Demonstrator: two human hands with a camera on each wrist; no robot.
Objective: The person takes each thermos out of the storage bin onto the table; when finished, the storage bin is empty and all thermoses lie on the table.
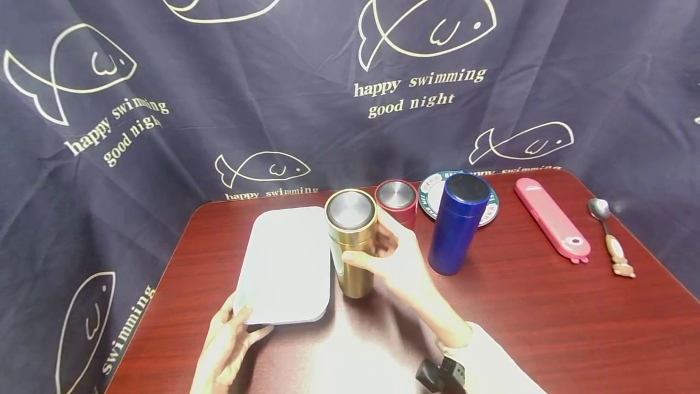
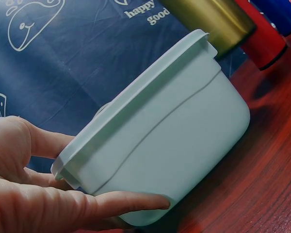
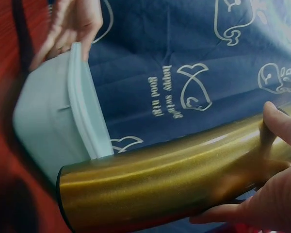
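Note:
My left hand [image 1: 226, 339] grips the near left corner of a pale plastic box [image 1: 287, 266]. In the left wrist view, one finger lies along the box's side wall [image 2: 169, 145] and others are at its rim. My right hand [image 1: 401, 260] holds a gold thermos [image 1: 355, 260] with a silver-topped lid, just right of the box. The right wrist view shows the thermos's base close to the box's rim; it appears raised off the table. Behind the right hand stands a red thermos [image 1: 396, 196], partly hidden. A blue thermos [image 1: 458, 230] stands to the right.
A green-rimmed plate [image 1: 432, 190] lies behind the blue thermos. Farther right on the reddish wooden table [image 1: 519, 315] are a pink case [image 1: 552, 219] and a spoon [image 1: 606, 227] with an animal-shaped handle. A dark curtain [image 1: 328, 114] printed with fish hangs behind.

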